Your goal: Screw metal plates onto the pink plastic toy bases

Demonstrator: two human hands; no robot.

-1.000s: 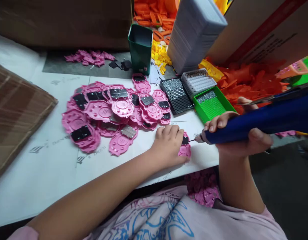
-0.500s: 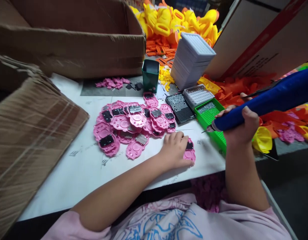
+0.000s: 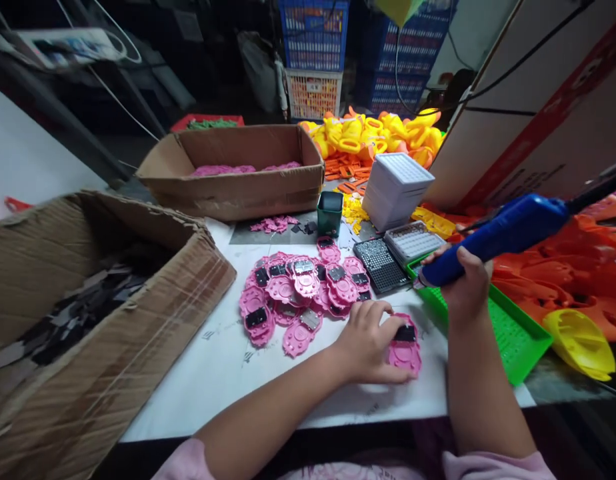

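Observation:
A pink plastic part (image 3: 405,360) with a black plate at its top lies on the white-papered table. My left hand (image 3: 368,341) grips it at its left side, the thumb at the lower edge and the fingers near the top. My right hand (image 3: 471,283) is wrapped round a blue electric screwdriver (image 3: 503,237), raised over the green tray (image 3: 531,350). The screwdriver's tip points left, apart from the pink part. Left of my hands lies a pile of similar pink parts (image 3: 291,290), some with black plates, others with silvery ones.
A black screw tray (image 3: 381,267) and a stack of white trays (image 3: 395,193) stand beyond my hands. A green cup (image 3: 330,212) is behind the pile. Cardboard boxes (image 3: 228,190) line the left and back. Orange pieces (image 3: 553,273) and a yellow piece (image 3: 581,343) lie at right.
My view has tilted up, showing more background. My left hand has shifted on the pink part, so more of it shows. The screwdriver stays in my right hand.

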